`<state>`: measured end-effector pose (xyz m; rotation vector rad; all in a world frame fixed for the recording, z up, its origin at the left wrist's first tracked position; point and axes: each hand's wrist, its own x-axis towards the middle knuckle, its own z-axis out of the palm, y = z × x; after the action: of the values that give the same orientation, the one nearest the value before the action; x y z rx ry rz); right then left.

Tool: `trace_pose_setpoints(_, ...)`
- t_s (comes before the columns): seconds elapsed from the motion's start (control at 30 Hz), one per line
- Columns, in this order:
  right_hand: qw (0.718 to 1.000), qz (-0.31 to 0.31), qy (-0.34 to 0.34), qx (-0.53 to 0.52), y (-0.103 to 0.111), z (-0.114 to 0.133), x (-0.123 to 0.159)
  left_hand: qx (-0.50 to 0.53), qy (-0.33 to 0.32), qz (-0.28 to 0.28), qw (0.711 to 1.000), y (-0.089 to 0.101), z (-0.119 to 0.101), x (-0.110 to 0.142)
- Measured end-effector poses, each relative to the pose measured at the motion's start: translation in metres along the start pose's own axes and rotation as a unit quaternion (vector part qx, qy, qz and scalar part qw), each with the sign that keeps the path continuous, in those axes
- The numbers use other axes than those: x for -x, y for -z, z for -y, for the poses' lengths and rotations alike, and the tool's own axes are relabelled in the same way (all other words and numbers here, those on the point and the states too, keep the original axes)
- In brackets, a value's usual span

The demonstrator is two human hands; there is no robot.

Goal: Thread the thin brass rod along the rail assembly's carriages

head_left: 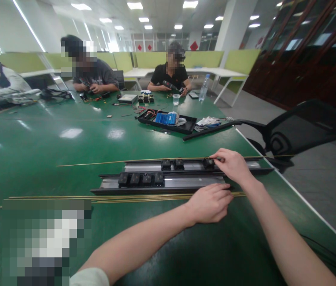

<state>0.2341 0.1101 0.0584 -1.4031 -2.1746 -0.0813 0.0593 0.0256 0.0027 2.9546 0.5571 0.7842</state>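
Two dark channel rails lie side by side on the green table. My right hand (232, 163) is closed in a pinch at the right-hand black block (208, 163) of the far rail (193, 164); two more black blocks (173, 164) sit further left in it. A long thin brass-coloured rod (111, 162) runs along that rail's far edge, close to my right fingertips. My left hand (211, 202) has its fingers bent together over the right end of the near rail (191, 182). Its thumb is hidden. Several black blocks (140, 179) stand in a row inside the near rail.
Several thin rods (111, 199) lie in front of the near rail. Beyond the rails are a black tray (187, 125) with a blue finned part (166, 118), a cloth (208, 122) and a dark bar (203, 132). A mesh chair (311, 119) stands at right. Other people sit across the table.
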Motion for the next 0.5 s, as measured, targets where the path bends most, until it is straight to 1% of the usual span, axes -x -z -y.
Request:
trace_pose_setpoints(0.13, 1.0, -0.001, 0.001, -0.004, 0.001, 0.001, 0.001, -0.007, -0.016, -0.008, 1.0, -0.005, 0.003, 0.001)
trace_pose_setpoints(0.3, 1.0, 0.006, -0.002, -0.013, 0.002, 0.002, 0.001, -0.005, -0.014, -0.033, 0.999, -0.013, 0.001, 0.003)
trace_pose_setpoints(0.5, 1.0, 0.002, 0.002, -0.015, 0.001, 0.001, 0.001, 0.01, -0.02, -0.029, 0.999, -0.011, -0.001, 0.001)
